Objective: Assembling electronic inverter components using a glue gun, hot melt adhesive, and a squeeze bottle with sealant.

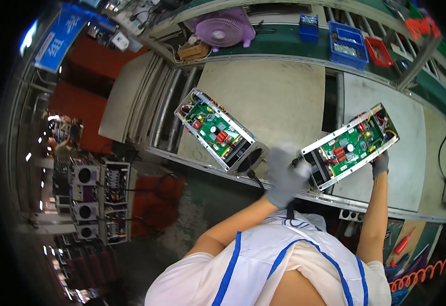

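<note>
Two open metal-cased electronic units with green circuit boards lie on the bench boards. The right unit (350, 148) slants up to the right, its fan end toward my body. My right hand (381, 164), in a grey glove, grips the near long side of that unit close to its far end; some of its fingers are hidden by the casing. Beside the unit's fan end is my left hand (285, 178), also gloved and smeared by motion, so its fingers cannot be made out. The left unit (217, 130) slants the other way, a black cable (254, 176) at its fan end.
Behind the units, a shelf carries a purple fan (224, 33), blue bins of small parts (347, 47) and a red bin (379, 52). Flat boards (126, 97) lean at left beside metal rollers (168, 109). An orange coiled hose (421, 275) hangs lower right.
</note>
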`<action>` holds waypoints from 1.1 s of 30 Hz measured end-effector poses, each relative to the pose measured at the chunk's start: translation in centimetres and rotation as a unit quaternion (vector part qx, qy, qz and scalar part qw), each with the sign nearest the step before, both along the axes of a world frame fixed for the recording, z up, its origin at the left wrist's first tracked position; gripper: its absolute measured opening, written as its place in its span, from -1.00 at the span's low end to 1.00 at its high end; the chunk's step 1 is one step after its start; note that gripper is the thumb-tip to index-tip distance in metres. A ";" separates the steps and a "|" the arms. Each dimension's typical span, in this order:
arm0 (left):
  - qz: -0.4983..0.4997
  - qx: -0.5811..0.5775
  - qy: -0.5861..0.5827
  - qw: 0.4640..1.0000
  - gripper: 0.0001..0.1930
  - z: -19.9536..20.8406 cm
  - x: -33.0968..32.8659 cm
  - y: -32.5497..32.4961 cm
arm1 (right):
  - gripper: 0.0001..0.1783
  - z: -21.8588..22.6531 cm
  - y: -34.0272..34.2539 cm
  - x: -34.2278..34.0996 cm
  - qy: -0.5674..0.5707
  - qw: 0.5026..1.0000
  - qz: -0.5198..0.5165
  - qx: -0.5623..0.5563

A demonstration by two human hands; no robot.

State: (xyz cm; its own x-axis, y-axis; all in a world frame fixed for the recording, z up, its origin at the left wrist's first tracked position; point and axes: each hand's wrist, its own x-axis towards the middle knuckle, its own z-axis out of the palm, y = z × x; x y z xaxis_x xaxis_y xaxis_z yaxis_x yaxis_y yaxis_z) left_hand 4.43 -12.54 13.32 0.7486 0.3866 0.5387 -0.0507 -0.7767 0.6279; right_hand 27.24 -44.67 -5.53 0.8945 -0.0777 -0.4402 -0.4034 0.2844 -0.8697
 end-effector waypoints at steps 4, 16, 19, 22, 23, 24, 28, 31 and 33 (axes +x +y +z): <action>0.238 -0.376 -0.075 0.893 -0.54 -2.9 1.9 14.4 | -0.64 2.9 -1.7 -1.8 -0.054 0.978 -0.149 -0.138; 0.104 -0.337 0.184 0.917 -0.87 -27.6 0.0 41.0 | -0.82 24.8 20.8 -19.0 -0.521 0.806 0.115 -0.255; -0.136 -0.482 0.243 0.831 -0.90 -20.7 0.5 31.4 | -0.79 23.5 23.2 -19.7 -0.476 0.816 0.187 -0.269; 0.006 -0.504 0.345 0.792 -0.89 -3.4 -2.2 24.0 | -0.80 20.2 26.4 -19.2 -0.434 0.841 0.234 -0.224; 0.019 -0.460 0.343 0.819 -0.86 -2.6 -4.5 24.7 | -0.80 18.5 28.3 -19.5 -0.395 0.861 0.257 -0.191; 0.027 -0.417 0.342 0.841 -0.84 -2.2 -6.2 25.3 | -0.80 17.1 30.1 -19.6 -0.387 0.865 0.260 -0.187; 0.028 -0.352 0.406 0.843 -0.78 -1.4 -10.1 27.8 | -0.76 9.9 37.0 -18.4 -0.234 0.936 0.221 -0.143; -0.022 -0.154 0.400 0.903 -0.77 -3.0 -11.6 28.9 | -0.76 4.8 40.4 -15.7 -0.223 0.927 0.225 -0.199; -0.002 -0.168 0.446 0.879 -0.76 -3.0 -12.0 28.9 | -0.76 3.4 42.3 -15.1 -0.323 0.865 0.263 -0.279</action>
